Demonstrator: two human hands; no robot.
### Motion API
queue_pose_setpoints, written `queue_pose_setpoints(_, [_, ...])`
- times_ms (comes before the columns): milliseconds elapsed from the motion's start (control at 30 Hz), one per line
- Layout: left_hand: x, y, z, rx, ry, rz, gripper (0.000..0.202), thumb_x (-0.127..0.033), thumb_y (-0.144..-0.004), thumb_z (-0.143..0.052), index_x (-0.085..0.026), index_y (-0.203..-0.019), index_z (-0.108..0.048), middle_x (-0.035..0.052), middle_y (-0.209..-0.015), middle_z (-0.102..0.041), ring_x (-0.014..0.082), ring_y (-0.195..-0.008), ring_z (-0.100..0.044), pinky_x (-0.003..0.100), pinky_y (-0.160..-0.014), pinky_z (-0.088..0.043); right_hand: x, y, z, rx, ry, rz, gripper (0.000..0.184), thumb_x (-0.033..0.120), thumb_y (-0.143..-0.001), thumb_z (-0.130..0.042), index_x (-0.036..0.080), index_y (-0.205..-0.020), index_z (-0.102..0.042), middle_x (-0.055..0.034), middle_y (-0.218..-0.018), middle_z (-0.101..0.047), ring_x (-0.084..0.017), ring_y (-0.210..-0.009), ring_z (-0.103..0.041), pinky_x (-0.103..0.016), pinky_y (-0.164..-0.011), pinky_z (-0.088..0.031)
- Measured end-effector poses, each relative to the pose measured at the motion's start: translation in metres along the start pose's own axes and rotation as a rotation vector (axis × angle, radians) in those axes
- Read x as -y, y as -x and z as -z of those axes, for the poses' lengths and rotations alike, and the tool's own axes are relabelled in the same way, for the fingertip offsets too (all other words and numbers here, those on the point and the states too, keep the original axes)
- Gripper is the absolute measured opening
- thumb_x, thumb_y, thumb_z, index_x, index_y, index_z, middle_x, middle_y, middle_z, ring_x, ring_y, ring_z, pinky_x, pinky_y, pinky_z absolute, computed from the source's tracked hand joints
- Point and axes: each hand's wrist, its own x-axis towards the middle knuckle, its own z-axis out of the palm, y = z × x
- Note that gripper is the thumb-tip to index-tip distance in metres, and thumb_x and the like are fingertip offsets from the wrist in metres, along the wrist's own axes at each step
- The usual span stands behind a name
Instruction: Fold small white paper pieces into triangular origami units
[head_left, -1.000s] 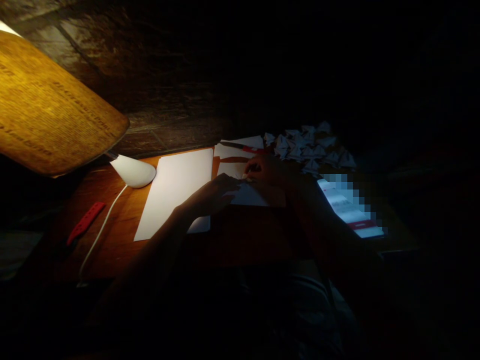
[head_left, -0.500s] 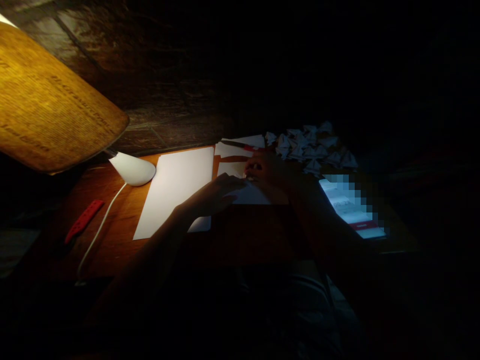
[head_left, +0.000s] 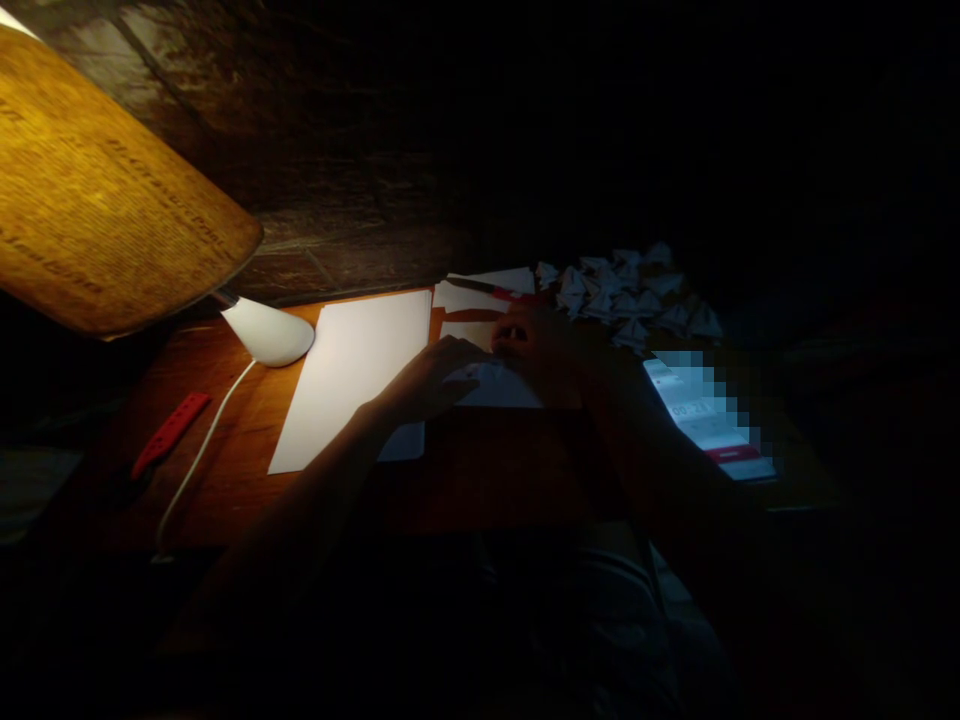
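The scene is very dark, lit only by a desk lamp. My left hand (head_left: 435, 380) and my right hand (head_left: 529, 340) meet over a small white paper piece (head_left: 495, 388) on the wooden table (head_left: 240, 440). Both hands have fingers curled onto the paper, pressing or pinching it at its upper edge. A large white sheet (head_left: 352, 375) lies just left of my left hand. A heap of several small folded white paper shapes (head_left: 634, 295) sits behind and to the right of my right hand.
A white lamp base (head_left: 270, 335) with a white cord (head_left: 195, 460) stands at the left, under a wooden-looking shade (head_left: 105, 200). A red strip (head_left: 169, 435) lies at the far left. A lit phone screen (head_left: 709, 415) glows at the right. More paper scraps and a red pen (head_left: 487, 290) lie behind.
My left hand has drawn slightly toward my right hand, and the fingers have closed in over the small paper. The view has shifted a little.
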Motion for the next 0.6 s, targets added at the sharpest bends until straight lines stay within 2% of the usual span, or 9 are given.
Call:
queue_pose_setpoints(200, [0.004,-0.003,-0.002,-0.070,0.018,-0.026,0.027,-0.031,-0.107,-0.059,-0.024,-0.126,-0.077,0.0098,-0.122,-0.077,0.0240,-0.115,-0.071,0.045,-0.104,-0.058,0.005,0.000,0.001,0.029,0.026,0.031,0.017,0.021,-0.094,-0.069,0.022,-0.102,-0.085,-0.0070,-0.109,-0.080,-0.023,-0.100,-0.068,-0.032,-0.082,-0.043])
queue_pose_setpoints(300, [0.004,-0.003,-0.001,-0.074,0.005,-0.011,0.027,-0.030,-0.107,-0.059,-0.026,-0.125,-0.078,0.0087,-0.120,-0.078,0.0231,-0.113,-0.071,0.044,-0.102,-0.059,0.005,0.001,0.000,0.024,0.007,0.032,0.018,0.019,-0.093,-0.069,0.022,-0.101,-0.085,-0.0062,-0.109,-0.081,-0.022,-0.100,-0.069,-0.032,-0.085,-0.044])
queue_pose_setpoints(600, [0.015,-0.005,-0.003,-0.146,-0.027,0.033,0.022,-0.027,-0.104,-0.061,-0.022,-0.115,-0.080,0.0089,-0.113,-0.081,0.0230,-0.109,-0.074,0.044,-0.099,-0.060,0.006,0.002,0.000,0.023,-0.040,0.031,0.023,0.015,-0.089,-0.068,0.023,-0.102,-0.086,-0.0049,-0.106,-0.083,-0.021,-0.096,-0.073,-0.031,-0.086,-0.048])
